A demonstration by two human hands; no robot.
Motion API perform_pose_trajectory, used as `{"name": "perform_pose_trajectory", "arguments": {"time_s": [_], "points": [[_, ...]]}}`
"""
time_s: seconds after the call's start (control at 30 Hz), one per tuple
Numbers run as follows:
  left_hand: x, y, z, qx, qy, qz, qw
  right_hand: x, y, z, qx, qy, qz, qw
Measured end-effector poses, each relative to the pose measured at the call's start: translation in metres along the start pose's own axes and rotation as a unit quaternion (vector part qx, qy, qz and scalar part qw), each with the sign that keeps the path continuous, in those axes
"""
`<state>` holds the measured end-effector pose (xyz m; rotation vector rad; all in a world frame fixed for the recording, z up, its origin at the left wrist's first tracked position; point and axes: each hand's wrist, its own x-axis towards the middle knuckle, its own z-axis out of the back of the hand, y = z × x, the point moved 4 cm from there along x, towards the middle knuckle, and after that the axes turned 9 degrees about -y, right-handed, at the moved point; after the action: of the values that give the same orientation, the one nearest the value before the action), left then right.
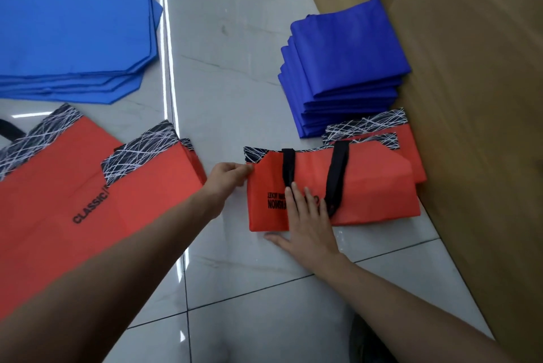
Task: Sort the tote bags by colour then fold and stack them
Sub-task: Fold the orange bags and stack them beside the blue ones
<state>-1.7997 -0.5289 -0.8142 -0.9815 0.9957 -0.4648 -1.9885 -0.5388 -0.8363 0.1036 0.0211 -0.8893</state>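
A folded orange tote bag (373,195) with black handles and a black-and-white scribble trim lies on the floor at centre right, on top of another folded orange bag (414,139). My left hand (227,179) pinches its upper left corner. My right hand (305,221) lies flat on its lower left part, fingers straight. Behind it stands a stack of folded dark blue bags (346,69). Unfolded orange bags (73,186) lie flat at the left, and a pile of flat lighter blue bags (73,30) sits at the far left.
A large brown cardboard box (470,98) forms a wall along the right side, touching both folded stacks. The floor (223,69) is glossy grey tile with bright light reflections.
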Motion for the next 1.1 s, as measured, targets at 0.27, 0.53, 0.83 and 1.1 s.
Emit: {"name": "perform_pose_trajectory", "arguments": {"time_s": [0.27, 0.53, 0.83, 1.1], "points": [[-0.004, -0.002, 0.008, -0.258, 0.004, 0.126, 0.958, 0.016, 0.013, 0.015, 0.218, -0.146, -0.002, 0.965], [-0.010, 0.016, -0.007, -0.086, 0.026, 0.099, 0.991, 0.041, 0.039, 0.026, 0.685, -0.055, -0.394, 0.610], [-0.011, 0.020, -0.006, -0.249, 0.041, 0.198, 0.947, 0.037, 0.051, 0.028, 0.728, 0.026, -0.373, 0.574], [0.001, 0.008, 0.015, -0.310, -0.046, 0.099, 0.945, 0.044, 0.047, 0.053, 0.659, -0.100, -0.230, 0.710]]}}
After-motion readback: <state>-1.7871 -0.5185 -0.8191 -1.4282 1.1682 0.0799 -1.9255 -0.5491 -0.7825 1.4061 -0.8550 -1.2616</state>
